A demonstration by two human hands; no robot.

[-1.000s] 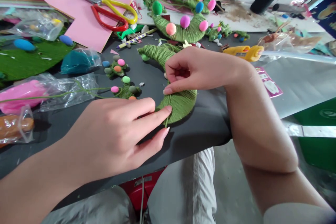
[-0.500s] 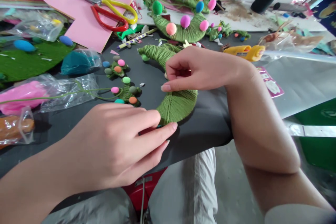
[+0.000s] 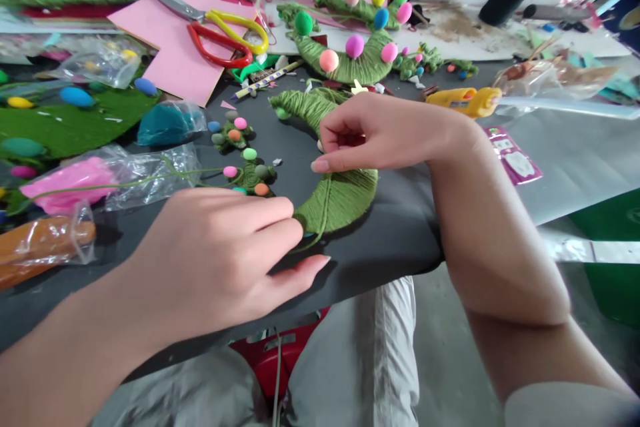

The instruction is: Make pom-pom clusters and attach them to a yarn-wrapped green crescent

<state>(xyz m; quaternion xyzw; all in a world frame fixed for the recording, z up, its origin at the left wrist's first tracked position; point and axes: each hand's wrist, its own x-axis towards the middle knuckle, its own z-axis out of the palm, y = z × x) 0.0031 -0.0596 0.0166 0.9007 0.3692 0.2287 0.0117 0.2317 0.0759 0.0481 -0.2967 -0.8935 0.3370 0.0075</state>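
Note:
A crescent wrapped in green yarn (image 3: 345, 203) lies on the dark table, with a light green ball (image 3: 282, 113) by its upper tip. My right hand (image 3: 365, 130) is closed over the crescent's middle, its thumb and curled fingers gripping the inner edge. A pale bit peeks out beside those fingers, too small to name. At the lower tip my left hand (image 3: 235, 253) has its fingers bent, one stretched out. A loose green yarn strand (image 3: 320, 235) runs down the crescent and curves into my left hand; its thumb is hidden.
Left of the crescent lie small yarn pieces with coloured balls (image 3: 253, 175) and bagged pink clay (image 3: 73, 185). Scissors (image 3: 225, 37) rest on pink card (image 3: 175, 73). Another decorated crescent (image 3: 345, 67) is behind, a yellow glue gun (image 3: 463, 101) to the right.
My left hand's fingers have drawn back left off the crescent's lower end, and the yarn strand there now hangs loose in a curve. My right hand stays in place. The view has shifted slightly.

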